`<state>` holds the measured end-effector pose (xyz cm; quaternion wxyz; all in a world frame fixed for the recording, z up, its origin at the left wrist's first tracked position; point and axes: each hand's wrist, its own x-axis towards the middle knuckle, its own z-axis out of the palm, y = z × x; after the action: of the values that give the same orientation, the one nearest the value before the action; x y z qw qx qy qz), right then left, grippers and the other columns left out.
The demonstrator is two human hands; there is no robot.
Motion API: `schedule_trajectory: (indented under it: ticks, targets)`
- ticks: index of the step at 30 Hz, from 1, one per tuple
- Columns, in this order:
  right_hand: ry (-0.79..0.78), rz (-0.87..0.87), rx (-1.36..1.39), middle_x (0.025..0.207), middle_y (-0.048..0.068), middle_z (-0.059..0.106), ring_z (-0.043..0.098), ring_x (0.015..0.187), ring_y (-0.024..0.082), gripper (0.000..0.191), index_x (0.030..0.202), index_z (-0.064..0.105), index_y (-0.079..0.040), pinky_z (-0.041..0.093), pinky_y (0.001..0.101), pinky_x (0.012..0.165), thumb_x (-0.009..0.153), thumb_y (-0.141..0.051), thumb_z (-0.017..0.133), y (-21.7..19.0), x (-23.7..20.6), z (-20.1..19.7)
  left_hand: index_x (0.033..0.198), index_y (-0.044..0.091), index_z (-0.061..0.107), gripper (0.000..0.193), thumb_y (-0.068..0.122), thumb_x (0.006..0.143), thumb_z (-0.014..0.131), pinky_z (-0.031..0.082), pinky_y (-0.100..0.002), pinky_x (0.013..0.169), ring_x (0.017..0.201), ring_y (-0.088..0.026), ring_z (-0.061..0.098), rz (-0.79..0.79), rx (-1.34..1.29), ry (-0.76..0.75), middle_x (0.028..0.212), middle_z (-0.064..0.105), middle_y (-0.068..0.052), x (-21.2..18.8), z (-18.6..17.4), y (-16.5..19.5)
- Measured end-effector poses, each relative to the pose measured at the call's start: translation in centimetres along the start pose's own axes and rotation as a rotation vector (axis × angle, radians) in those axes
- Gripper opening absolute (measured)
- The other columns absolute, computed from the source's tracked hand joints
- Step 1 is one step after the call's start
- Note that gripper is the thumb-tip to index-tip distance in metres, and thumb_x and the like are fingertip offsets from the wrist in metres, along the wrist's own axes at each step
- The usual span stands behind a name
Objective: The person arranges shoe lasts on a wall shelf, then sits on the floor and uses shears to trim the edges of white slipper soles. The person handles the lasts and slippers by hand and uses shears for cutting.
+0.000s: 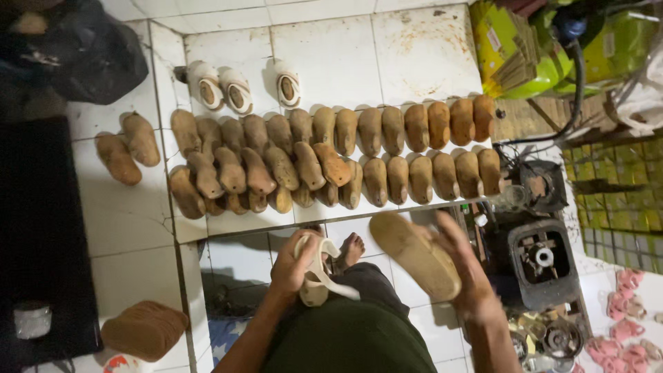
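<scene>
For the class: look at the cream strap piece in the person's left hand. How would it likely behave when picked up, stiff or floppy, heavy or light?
The cream strap piece is probably floppy: its thin bands curve and loop loosely out of the left hand. It seems light, since a few fingers hold it. It likely won't roll, being flat and open, unlike the rounded wooden lasts.

Illumination is uneven. The white tiled ledge (331, 62) at centre receives the strongest light and shows mild glare on its glazed surface. The rows of wooden shoe lasts (387, 148) cast short shadows on the tiles behind them. The left side falls into deep shadow; the black bag (83, 55) and dark mat (34, 228) lose nearly all detail. The right hand (469, 276) shows slight motion blur. Straight tile joints bow near the edges, indicating wide-angle distortion. Overall colour cast is warm.
</scene>
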<state>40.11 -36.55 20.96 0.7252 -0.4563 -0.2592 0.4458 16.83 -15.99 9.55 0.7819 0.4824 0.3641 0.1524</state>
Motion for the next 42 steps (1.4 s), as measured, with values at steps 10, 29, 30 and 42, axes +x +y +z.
schedule_trajectory:
  ticks: [10,29,30,42]
  targets:
    - [0.129,0.177,-0.381,0.146,0.013,0.05,0.051,0.135,0.024,0.058,0.153,0.052,-0.008,0.041,0.0363,0.113,0.096,-0.022,0.056,11.9,14.9,-3.5,0.11,0.004,0.066,0.06,0.06,0.105,0.042,0.06,-0.039,0.065,0.071,-0.025,0.071,-0.206,-0.726,0.091,0.084,0.072,-0.014,1.0,-5.3,1.4]
    - [0.178,0.053,-0.012,0.111,0.018,0.068,0.067,0.091,0.025,0.031,0.13,0.065,0.01,0.054,0.0377,0.081,0.111,-0.015,0.061,12.2,11.5,7.4,0.108,0.007,0.062,0.076,0.08,0.091,0.047,0.06,-0.043,0.066,0.076,-0.029,0.072,-0.214,-0.879,-0.102,0.084,0.07,-0.014,7.7,-2.9,7.4]
    - [0.136,0.062,0.054,0.113,0.016,0.068,0.067,0.09,0.023,0.032,0.131,0.063,0.006,0.056,0.0364,0.077,0.107,-0.014,0.058,10.7,10.5,8.7,0.109,0.008,0.063,0.073,0.078,0.091,0.05,0.06,-0.042,0.067,0.076,-0.028,0.071,-0.23,-0.839,-0.074,0.086,0.07,-0.014,8.3,-2.6,7.8]
    - [0.398,-0.108,0.018,0.102,0.012,0.067,0.065,0.081,0.019,0.015,0.114,0.065,0.007,0.057,0.0335,0.07,0.1,0.007,0.067,5.2,11.4,8.9,0.109,0.008,0.066,0.064,0.07,0.1,0.051,0.061,-0.038,0.069,0.078,-0.021,0.071,-0.297,-0.755,-0.137,0.09,0.071,-0.009,10.5,3.1,9.8]
